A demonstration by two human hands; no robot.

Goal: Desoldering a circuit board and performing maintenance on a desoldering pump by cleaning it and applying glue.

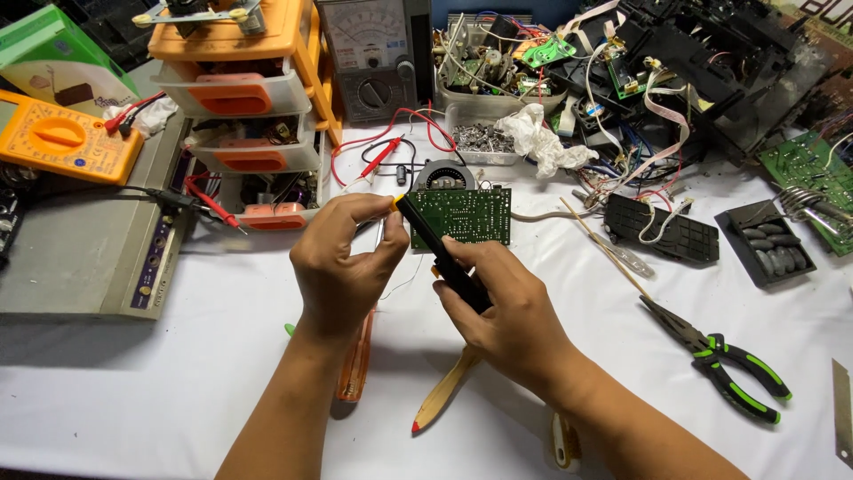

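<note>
Black-handled tool (pixel 440 253) runs diagonally between both hands, right hand (pixel 506 311) wrapped around its lower end, left hand (pixel 342 267) pinching the yellow-tipped upper end, all just in front of the green circuit board (pixel 471 213) on the white table (pixel 133 391).

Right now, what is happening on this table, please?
A person sits at a white table crowded with electronics parts. The right hand grips a black tool with a yellow tip, and the left hand pinches that tip. Both hands are just in front of a green circuit board. Green-handled pliers lie to the right, an orange multimeter sits at the far left, and an orange-handled screwdriver lies under the left wrist.
</note>
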